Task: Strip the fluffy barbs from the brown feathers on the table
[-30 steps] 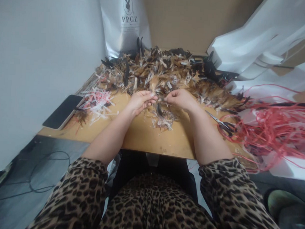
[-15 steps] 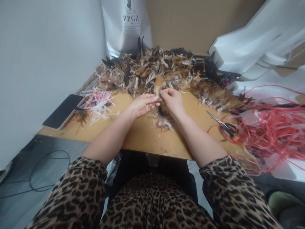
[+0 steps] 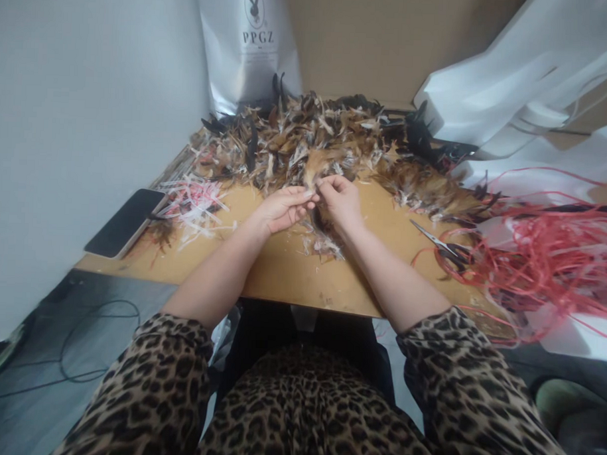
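My left hand pinches a light brown feather near its base, between thumb and forefinger. Close against it, my right hand has its fingertips pressed together at the feather's side; whether it grips this feather or another small piece is hidden. Beyond both hands spreads a big pile of brown, white and black feathers. Below the hands, a small heap of feather scraps lies on the wooden table, partly covered by my right hand.
At the left edge lies a phone, beside a bunch of white and pink strips. Open scissors rest on the right, next to tangled red string. A silver bag stands behind the pile, white sheeting at back right.
My right hand has moved left, from a little apart to touching distance of my left hand. My left hand has shifted slightly right, still pinching the feather.
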Motion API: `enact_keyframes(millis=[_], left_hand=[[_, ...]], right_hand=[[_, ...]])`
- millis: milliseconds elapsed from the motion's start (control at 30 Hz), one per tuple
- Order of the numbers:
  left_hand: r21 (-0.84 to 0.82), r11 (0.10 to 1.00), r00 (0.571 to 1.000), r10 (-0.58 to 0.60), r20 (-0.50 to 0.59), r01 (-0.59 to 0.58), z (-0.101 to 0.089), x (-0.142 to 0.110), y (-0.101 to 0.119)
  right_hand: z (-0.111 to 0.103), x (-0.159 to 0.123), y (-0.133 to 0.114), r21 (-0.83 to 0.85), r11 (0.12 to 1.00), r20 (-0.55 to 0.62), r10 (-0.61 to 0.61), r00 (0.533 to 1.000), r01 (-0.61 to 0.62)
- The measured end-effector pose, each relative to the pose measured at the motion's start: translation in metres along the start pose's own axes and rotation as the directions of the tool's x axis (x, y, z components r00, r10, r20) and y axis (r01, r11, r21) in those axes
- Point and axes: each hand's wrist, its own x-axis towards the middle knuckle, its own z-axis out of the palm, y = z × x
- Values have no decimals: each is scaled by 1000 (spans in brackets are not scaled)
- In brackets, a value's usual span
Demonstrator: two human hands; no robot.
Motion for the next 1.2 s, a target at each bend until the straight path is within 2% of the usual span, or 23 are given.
enact_keyframes(millis=[133,233,300,367,467,700,900,1200], left_hand=[[-41,999,999,25,-30,-26,-2,-1,2],[-72,997,999,36,-18,-37,-2,-2,4],[-87,996,999,31,-9,-31,-1,-3,4],[-97,995,1000,25,-5,-26,-1,-3,5],[-89,995,999,36,-21,-38,-1,-1,4],[71,991,986,118,-118,-110,-1,4,1],[218,963,978,182,-101,-157,0,3,-2],[376,896,955,285,-84,-234,-2,6,-6]], right_hand=[[-2,1,-6,164,976,113,123,986,-140],[-4,1,-12,233,941,278,176,944,-244],[-4,0,-14,257,926,342,182,922,-278],[-4,0,-13,282,920,330,174,928,-273],[-4,0,-9,282,939,238,131,962,-197],[-4,-3,-10,71,997,104,19,994,-27],[-4,-4,-13,-9,999,70,-51,996,52],[-5,-1,-11,-96,993,107,-59,993,69]])
